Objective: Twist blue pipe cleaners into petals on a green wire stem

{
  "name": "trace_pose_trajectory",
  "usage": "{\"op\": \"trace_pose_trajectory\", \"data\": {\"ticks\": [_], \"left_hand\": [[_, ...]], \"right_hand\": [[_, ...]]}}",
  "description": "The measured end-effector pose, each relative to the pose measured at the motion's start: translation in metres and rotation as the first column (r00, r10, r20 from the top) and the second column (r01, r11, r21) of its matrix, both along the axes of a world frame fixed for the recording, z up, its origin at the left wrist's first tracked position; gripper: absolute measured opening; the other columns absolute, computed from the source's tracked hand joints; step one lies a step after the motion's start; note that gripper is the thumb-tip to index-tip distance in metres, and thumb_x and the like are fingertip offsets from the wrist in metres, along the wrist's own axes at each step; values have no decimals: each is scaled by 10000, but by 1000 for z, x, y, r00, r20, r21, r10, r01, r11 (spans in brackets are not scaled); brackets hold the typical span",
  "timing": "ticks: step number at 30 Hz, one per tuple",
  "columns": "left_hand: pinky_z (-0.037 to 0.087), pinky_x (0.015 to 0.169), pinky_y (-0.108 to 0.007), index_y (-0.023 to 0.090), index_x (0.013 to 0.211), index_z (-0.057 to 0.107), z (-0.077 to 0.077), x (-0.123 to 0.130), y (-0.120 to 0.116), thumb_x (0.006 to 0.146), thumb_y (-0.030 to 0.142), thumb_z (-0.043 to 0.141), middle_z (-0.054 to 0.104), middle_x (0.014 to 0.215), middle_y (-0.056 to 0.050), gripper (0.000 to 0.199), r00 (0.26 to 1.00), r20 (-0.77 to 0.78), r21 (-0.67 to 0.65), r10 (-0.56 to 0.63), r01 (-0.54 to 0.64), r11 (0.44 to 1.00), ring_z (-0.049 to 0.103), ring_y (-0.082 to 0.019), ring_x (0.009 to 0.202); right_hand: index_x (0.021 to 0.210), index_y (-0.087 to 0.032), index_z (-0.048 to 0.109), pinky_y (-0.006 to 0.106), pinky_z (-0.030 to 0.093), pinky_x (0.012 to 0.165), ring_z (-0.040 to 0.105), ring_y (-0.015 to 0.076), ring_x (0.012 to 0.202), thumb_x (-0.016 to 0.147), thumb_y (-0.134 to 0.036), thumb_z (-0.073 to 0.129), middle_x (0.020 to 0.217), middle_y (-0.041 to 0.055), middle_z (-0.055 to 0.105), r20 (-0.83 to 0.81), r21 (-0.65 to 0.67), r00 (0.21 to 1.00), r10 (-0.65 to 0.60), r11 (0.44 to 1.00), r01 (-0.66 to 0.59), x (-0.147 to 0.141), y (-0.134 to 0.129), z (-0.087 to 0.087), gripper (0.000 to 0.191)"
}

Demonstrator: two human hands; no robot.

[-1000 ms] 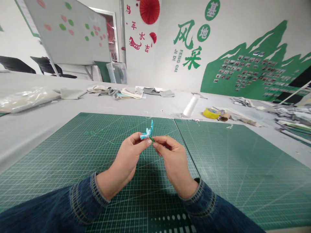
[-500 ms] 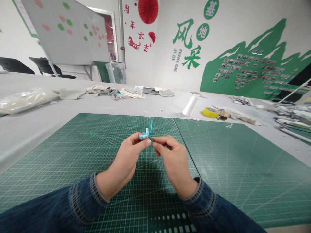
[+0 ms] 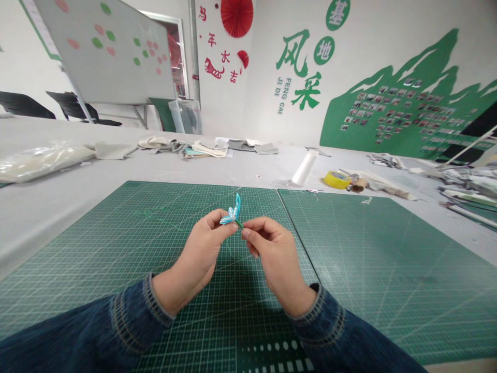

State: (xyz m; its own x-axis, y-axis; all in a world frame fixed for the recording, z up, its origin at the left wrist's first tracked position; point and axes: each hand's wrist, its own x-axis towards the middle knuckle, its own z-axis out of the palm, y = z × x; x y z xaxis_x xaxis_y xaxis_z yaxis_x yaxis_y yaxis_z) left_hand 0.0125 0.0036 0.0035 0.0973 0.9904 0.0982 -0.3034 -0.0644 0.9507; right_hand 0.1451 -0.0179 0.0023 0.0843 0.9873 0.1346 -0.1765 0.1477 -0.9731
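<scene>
Between my hands is a small blue and white artificial flower (image 3: 232,214), its petals looped and one standing upright. A thin green stem (image 3: 239,224) runs from its base down to the right. My left hand (image 3: 200,254) pinches the flower near its base between thumb and fingers. The thumb and forefinger of my right hand (image 3: 274,254) are closed on the end of the stem. Both hands are held above a green cutting mat (image 3: 155,269) with a white grid. The fingertips hide part of the stem.
A second green cutting mat (image 3: 396,269) lies to the right. Beyond it are a white cone (image 3: 305,168), a roll of yellow tape (image 3: 337,180) and fabric scraps (image 3: 392,186). Folded cloths (image 3: 209,149) and a clear plastic bag (image 3: 46,159) lie farther back and left.
The flower has turned between my fingers, so its looped petals now face the camera more. My hands have hardly moved.
</scene>
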Motion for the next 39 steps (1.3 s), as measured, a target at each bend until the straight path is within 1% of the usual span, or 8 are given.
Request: {"op": "trace_pose_trajectory", "data": {"ticks": [4, 9, 15, 22, 26, 31, 39], "left_hand": [[373, 704, -265, 168, 685, 567, 1, 0, 0, 729, 163, 673, 540, 678, 33, 115, 1000, -19, 23, -8, 9, 1000, 466, -118, 698], [403, 756, -283, 167, 747, 618, 4, 1, 0, 744, 189, 675, 604, 738, 12, 61, 998, -59, 67, 5, -1, 998, 514, -136, 747], [416, 795, -297, 166, 695, 618, 4, 1, 0, 718, 185, 680, 615, 714, 5, 70, 999, -39, 32, 31, -30, 999, 551, -148, 748], [411, 777, -302, 168, 683, 625, 5, 1, -2, 725, 185, 665, 595, 701, 3, 61, 998, -62, 53, 2, 1, 999, 538, -151, 731], [409, 778, -296, 167, 662, 623, 8, 2, -4, 708, 181, 680, 589, 706, 2, 75, 999, -48, 49, 9, -7, 999, 535, -149, 738], [411, 799, -299, 164, 689, 626, 9, 4, -5, 707, 178, 687, 595, 731, 2, 66, 1000, -30, 40, 5, -4, 999, 537, -148, 758], [407, 813, -313, 166, 716, 619, 7, 3, -6, 725, 184, 679, 592, 750, 2, 63, 1000, -10, 33, -3, 3, 999, 532, -154, 777]], "right_hand": [[756, -182, 687, 207, 315, 417, 437, 69, 471, 753, -194, 698, 600, -27, 586, 8, -12, 1000, 14, 1000, -14, 0, 0, 0, 16], [764, -175, 687, 199, 308, 409, 446, 69, 482, 763, -209, 694, 622, -14, 606, -36, -10, 999, 33, 999, -33, 0, 1, 0, 34], [769, -164, 680, 192, 309, 404, 455, 74, 491, 781, -227, 684, 618, -7, 610, -81, -21, 995, 58, 998, -60, 1, 1, 0, 65], [799, -176, 680, 187, 294, 396, 458, 76, 491, 791, -248, 681, 618, -14, 606, -110, -31, 993, 42, 998, -45, 0, 2, 0, 73], [800, -180, 676, 187, 289, 394, 455, 75, 488, 800, -265, 670, 621, -16, 601, -104, -30, 994, 37, 999, -41, 0, 1, 0, 86], [792, -173, 668, 183, 292, 392, 445, 68, 477, 804, -255, 667, 619, -20, 595, -90, -31, 995, 38, 999, -41, 0, 1, 0, 83], [794, -188, 660, 222, 368, 422, 485, 84, 471, 806, -248, 660, 636, -27, 606, -12, 17, 1000, 16, 1000, -16, 1, 2, -2, 61]]}}
